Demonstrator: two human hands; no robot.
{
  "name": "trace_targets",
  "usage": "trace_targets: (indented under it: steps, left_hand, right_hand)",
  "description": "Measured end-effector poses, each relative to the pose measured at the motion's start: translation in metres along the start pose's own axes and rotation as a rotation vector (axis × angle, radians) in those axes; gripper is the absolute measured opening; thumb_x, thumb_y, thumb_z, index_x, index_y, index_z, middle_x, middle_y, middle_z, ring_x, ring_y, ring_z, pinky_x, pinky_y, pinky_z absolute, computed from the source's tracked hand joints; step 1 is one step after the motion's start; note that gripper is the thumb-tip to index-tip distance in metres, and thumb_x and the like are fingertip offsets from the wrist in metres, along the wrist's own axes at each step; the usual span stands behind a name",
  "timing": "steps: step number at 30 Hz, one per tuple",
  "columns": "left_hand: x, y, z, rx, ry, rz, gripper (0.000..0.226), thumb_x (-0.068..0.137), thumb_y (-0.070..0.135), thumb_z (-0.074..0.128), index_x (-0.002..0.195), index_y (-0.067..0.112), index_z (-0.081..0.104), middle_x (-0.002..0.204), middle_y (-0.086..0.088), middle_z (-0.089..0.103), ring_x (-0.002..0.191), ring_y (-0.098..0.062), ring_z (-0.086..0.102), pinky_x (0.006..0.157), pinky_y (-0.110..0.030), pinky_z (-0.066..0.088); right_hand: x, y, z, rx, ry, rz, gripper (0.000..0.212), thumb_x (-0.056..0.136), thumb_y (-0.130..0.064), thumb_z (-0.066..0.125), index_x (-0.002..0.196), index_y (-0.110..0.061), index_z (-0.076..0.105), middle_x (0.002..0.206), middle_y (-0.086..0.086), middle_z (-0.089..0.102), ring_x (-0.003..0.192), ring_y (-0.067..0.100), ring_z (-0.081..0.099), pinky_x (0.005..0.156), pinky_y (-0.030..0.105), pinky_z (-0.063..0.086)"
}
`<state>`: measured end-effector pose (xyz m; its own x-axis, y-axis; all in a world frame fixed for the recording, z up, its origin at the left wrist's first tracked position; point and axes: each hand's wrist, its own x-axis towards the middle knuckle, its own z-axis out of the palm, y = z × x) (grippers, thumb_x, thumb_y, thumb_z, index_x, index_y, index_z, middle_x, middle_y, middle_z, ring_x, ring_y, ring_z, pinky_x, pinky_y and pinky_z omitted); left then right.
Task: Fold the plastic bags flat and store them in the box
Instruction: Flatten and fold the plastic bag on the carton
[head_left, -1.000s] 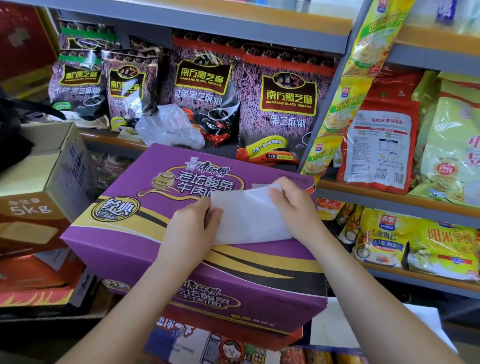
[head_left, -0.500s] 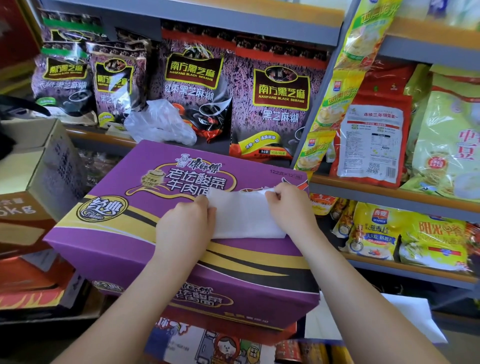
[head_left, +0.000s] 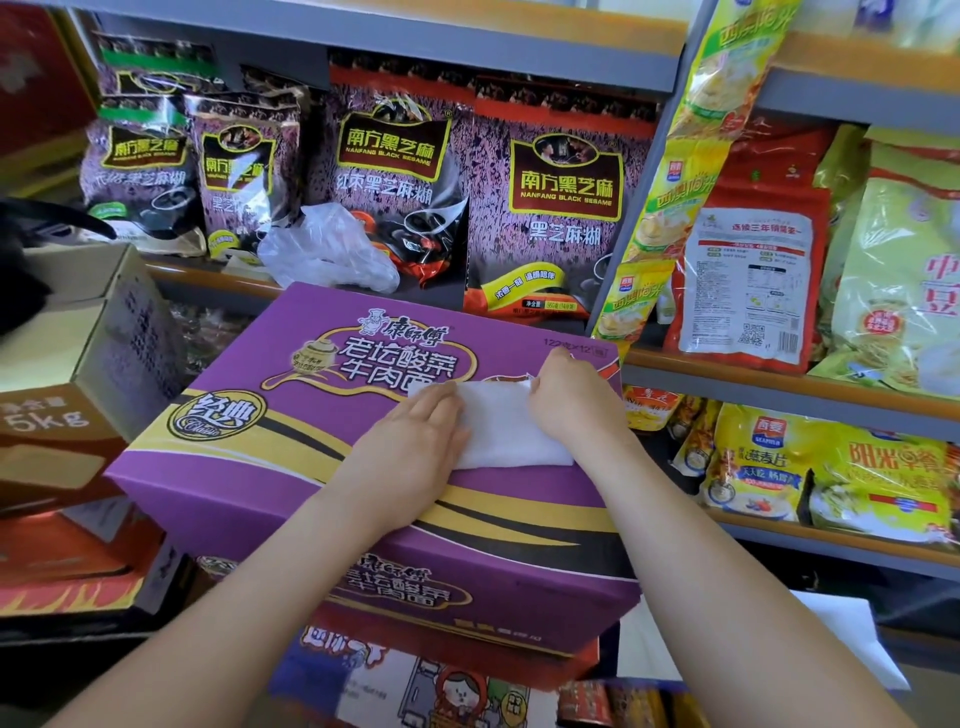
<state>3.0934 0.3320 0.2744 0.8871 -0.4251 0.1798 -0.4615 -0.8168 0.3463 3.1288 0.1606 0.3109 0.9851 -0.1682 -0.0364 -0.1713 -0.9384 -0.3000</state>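
Note:
A white plastic bag (head_left: 506, 428), folded into a small flat rectangle, lies on top of a closed purple noodle carton (head_left: 291, 415). My left hand (head_left: 415, 447) rests flat on the bag's left edge, fingers together, pressing it down. My right hand (head_left: 574, 397) pinches the bag's far right corner. A second bag, clear and crumpled (head_left: 327, 249), sits loose on the shelf behind the carton.
An open brown cardboard box (head_left: 78, 332) marked 5kg stands at the left. Shelves with purple sesame packs (head_left: 561, 197) run behind the carton, and cereal packs (head_left: 769, 457) fill shelves on the right. More cartons are stacked below.
The folded bag has been laid lower and flatter on the carton. My left hand went from pinching its edge to pressing on it; my right hand stayed at the far corner.

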Motion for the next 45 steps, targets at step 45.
trace_targets:
  steps: [45]
  left_hand:
    - [-0.07,0.01,-0.01,0.313,0.017,0.042,0.08,0.075,0.078,0.031,0.108,0.01,0.057,0.124,-0.016,0.059,0.109,-0.035,0.059,0.088,-0.042,0.048]
  right_hand:
    - [-0.05,0.042,0.009,-0.102,-0.191,-0.733,0.056,0.095,-0.049,0.034,0.144,-0.023,0.03,0.156,-0.007,0.018,0.144,0.013,0.01,0.116,0.032,0.004]
